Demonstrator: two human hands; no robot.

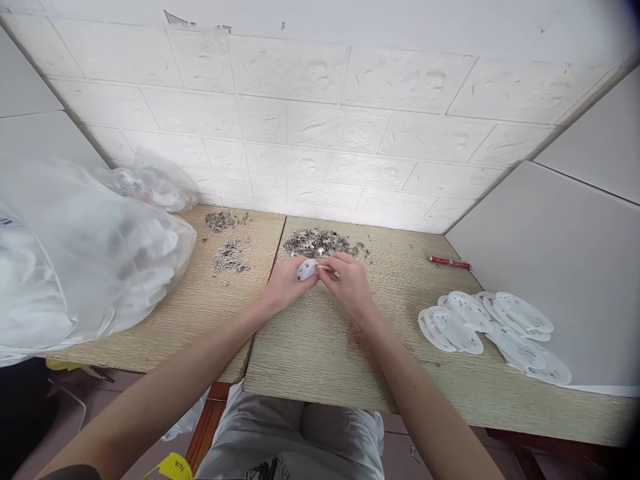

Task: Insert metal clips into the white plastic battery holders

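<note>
Above the table, in front of a pile of small shiny metal pieces (pixel 316 243), my two hands meet. My left hand (pixel 284 285) is closed around a small white plastic piece (pixel 307 269) with dark slots or marks in it. A thin, stick-like tool (pixel 327 269) is pinched in my right hand (pixel 351 285), its tip at the right edge of the white piece. The tool's exact kind is too small to tell, and fingers cover part of the white piece.
Two heaps of small metal parts (pixel 232 257) lie on the left tabletop. A big clear bag (pixel 100 260) of white pieces fills the far left, with a smaller bag (pixel 153 183) behind. White oval plastic plates (pixel 500 327) are stacked right, near a red pen-like object (pixel 449 263).
</note>
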